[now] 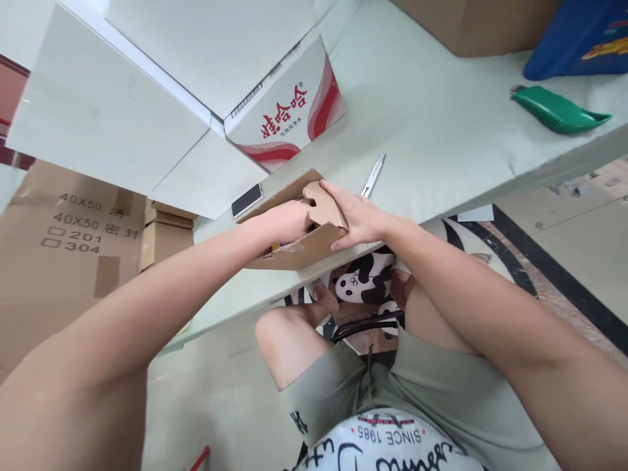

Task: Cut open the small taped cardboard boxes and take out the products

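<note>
1. Printed T-shirt (392, 451): bottom center.
2. Cardboard carton (309, 255), mid-frame: end flap (324, 204) bent inward, closing not done.
3. Right hand (362, 216) clasps the carton's end; left hand (293, 219) inside, grip can't be told.

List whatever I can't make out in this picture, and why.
Left hand: head view, fingertips hidden inside the cardboard box, behind its flap.
Contents: head view, mostly covered by the left hand and flap.
Blue container: head view, cut off by top and right edges.
Red thing: head view, cut off by bottom edge.
</note>
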Demonstrator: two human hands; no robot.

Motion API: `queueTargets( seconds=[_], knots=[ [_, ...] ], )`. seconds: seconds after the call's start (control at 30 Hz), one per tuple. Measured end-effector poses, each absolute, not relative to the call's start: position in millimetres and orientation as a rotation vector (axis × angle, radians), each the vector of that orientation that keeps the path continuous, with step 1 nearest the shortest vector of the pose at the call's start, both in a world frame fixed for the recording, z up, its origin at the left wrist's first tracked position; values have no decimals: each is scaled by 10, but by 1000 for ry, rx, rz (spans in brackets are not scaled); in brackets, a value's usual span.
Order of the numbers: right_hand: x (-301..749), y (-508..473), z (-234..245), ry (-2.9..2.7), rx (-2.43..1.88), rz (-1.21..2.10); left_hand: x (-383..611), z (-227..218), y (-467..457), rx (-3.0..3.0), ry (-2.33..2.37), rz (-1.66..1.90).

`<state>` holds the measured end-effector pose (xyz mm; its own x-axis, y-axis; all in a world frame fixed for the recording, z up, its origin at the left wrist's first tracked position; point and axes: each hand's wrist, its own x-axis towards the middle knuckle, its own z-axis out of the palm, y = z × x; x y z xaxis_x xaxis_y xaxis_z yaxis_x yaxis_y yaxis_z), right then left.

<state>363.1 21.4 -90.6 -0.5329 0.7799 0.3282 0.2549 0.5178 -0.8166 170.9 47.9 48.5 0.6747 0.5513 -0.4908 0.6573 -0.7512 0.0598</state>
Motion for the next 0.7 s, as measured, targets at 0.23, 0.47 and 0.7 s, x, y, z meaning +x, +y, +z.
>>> queueTargets(
  seconds=[0.23, 0.47, 0.7],
  knots=[
    [3571, 163, -784, -2009, -763, 821, 1516, 785, 314, 2696, 1030, -675],
    [3548, 201, -814, -1918, -638, 795, 1256, 961, 269, 2676, 1048, -311],
    [3629, 196, -823, -1905, -562, 873, 898, 1369, 125, 2444, 1063, 132]
  ],
)
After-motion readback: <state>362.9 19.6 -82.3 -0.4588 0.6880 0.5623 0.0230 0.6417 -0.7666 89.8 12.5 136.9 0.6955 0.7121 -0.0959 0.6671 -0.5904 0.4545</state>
